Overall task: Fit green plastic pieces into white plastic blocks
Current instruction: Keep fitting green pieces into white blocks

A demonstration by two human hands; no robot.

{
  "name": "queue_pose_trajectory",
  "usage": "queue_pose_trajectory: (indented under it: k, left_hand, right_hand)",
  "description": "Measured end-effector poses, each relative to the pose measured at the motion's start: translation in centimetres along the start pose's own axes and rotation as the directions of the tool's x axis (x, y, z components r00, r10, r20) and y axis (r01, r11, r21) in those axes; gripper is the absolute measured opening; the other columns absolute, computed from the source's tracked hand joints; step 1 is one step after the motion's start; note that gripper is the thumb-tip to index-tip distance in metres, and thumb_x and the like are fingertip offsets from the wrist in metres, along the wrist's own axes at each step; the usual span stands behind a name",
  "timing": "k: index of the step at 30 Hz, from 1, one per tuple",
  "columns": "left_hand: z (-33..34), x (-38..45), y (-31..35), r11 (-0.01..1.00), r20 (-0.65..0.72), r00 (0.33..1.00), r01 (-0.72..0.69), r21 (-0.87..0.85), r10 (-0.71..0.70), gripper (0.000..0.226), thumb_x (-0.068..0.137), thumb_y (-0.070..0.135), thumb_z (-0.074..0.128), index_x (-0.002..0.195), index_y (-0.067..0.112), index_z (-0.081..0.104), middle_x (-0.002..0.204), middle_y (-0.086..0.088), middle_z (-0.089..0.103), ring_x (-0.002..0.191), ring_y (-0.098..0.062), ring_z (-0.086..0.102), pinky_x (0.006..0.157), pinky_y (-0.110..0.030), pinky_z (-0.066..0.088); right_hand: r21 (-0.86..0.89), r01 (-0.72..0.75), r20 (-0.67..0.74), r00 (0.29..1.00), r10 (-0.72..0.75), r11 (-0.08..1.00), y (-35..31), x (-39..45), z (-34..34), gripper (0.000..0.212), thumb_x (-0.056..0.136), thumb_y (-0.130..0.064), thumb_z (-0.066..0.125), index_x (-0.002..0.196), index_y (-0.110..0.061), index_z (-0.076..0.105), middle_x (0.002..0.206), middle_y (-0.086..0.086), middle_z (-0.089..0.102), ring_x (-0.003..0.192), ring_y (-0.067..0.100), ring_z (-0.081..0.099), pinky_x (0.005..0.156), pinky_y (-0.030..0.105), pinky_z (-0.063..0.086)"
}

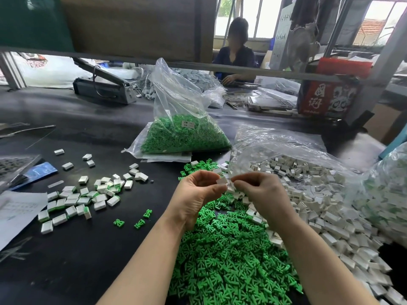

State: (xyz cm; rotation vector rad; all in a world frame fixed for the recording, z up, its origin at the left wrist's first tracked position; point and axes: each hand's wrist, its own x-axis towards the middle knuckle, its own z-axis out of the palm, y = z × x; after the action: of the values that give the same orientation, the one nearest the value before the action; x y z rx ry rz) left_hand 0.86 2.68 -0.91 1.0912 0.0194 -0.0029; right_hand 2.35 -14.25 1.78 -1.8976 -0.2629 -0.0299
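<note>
Hands meet above the green pile: left hand [198,190] pinches a white block [222,181], right hand [262,194] pinches its other side. Block looks light, hard; hold its sides.

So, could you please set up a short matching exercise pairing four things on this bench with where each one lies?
Things:
1. loose green pieces
2. bag of green pieces
3. finished blocks
4. white block

Places:
A. pinched in the left hand, right hand touching it
B. upright behind the hands
C. scattered to the left
D. heaped under the forearms

Pairs: 1-D, 2-B, 3-C, 4-A
</note>
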Motion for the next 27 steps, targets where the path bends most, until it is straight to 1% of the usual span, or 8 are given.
queue_pose_trajectory:
  k: [2,4,8,10,14,19,24,27]
  left_hand:
    - [0.3,-0.1,-0.1,1.000,0.007,1.000,0.009,-0.002,-0.009,0.026,0.054,0.004,0.081,0.077,0.010,0.069,0.081,-0.011,0.073,0.074,-0.018,0.070,0.067,-0.023,0.059]
    - [0.6,-0.3,-0.1,0.999,0.016,1.000,0.026,-0.026,-0.026,0.026,0.058,0.005,0.079,0.081,0.008,0.066,0.082,-0.013,0.073,0.077,-0.020,0.072,0.068,-0.025,0.060]
    - [1.2,-0.5,-0.1,0.999,0.018,0.999,0.030,-0.046,-0.029,0.037,0.062,0.009,0.078,0.095,0.006,0.062,0.084,-0.010,0.074,0.075,-0.020,0.073,0.065,-0.024,0.059]
    - [1.5,-0.6,-0.1,0.999,0.031,0.999,0.020,-0.032,-0.019,0.042,0.063,0.012,0.078,0.102,0.006,0.065,0.087,-0.009,0.075,0.076,-0.018,0.073,0.067,-0.022,0.059]
    - [1.8,-0.7,-0.2,1.000,0.028,1.000,-0.006,-0.015,0.006,0.033,0.063,0.015,0.079,0.094,0.008,0.072,0.090,-0.012,0.075,0.078,-0.018,0.072,0.068,-0.022,0.058]
    - [1.8,-0.6,-0.3,0.998,0.017,1.000,-0.018,-0.060,0.019,0.039,0.065,0.012,0.079,0.101,0.003,0.071,0.093,-0.014,0.074,0.080,-0.019,0.072,0.067,-0.021,0.057]
    - [1.7,-0.5,-0.3,0.999,-0.016,0.999,-0.048,-0.014,0.048,0.033,0.064,0.014,0.081,0.095,0.007,0.073,0.090,-0.014,0.075,0.081,-0.021,0.072,0.071,-0.024,0.058]
    - [1.6,-0.4,0.0,0.997,-0.017,0.997,-0.073,-0.022,0.073,0.030,0.061,0.016,0.081,0.090,0.010,0.075,0.089,-0.013,0.075,0.078,-0.019,0.072,0.071,-0.023,0.058]
  right_hand:
    - [0.183,-0.088,-0.019,0.995,0.093,0.979,-0.1,0.0,-0.1,0.011,0.087,-0.011,0.069,0.089,-0.021,0.075,0.078,-0.009,0.075,0.065,-0.002,0.065,0.060,0.015,0.048]
    - [0.301,-0.135,-0.044,0.987,0.155,0.944,-0.2,0.1,-0.2,0.013,0.087,-0.008,0.068,0.087,-0.018,0.075,0.073,-0.009,0.073,0.059,0.002,0.059,0.061,0.020,0.046]
    - [0.492,-0.140,-0.050,0.981,0.188,0.859,-0.5,0.3,0.3,0.015,0.087,0.000,0.066,0.089,-0.012,0.075,0.076,-0.001,0.073,0.067,0.012,0.054,0.065,0.026,0.045]
    - [0.541,-0.130,-0.037,0.983,0.177,0.831,-0.4,0.3,0.7,0.014,0.087,0.000,0.065,0.090,-0.010,0.074,0.076,0.002,0.072,0.064,0.013,0.053,0.061,0.025,0.045]
    - [0.603,-0.096,-0.045,0.987,0.154,0.792,-0.2,0.2,1.4,0.011,0.086,-0.003,0.067,0.091,-0.010,0.074,0.075,0.002,0.069,0.063,0.012,0.054,0.062,0.026,0.045]
    - [0.575,-0.037,-0.097,0.989,0.113,0.817,0.1,0.0,1.7,0.008,0.085,-0.006,0.070,0.092,-0.009,0.072,0.080,0.006,0.068,0.070,0.017,0.056,0.065,0.029,0.046]
    - [0.296,0.164,-0.220,0.970,-0.100,0.941,0.1,-0.2,1.8,0.008,0.086,-0.006,0.071,0.089,-0.013,0.073,0.081,0.001,0.074,0.075,0.011,0.069,0.068,0.019,0.053]
    - [0.281,0.220,-0.296,0.946,-0.134,0.934,0.0,0.1,1.0,0.011,0.087,-0.005,0.069,0.090,-0.015,0.072,0.079,-0.003,0.073,0.072,0.006,0.067,0.066,0.017,0.052]
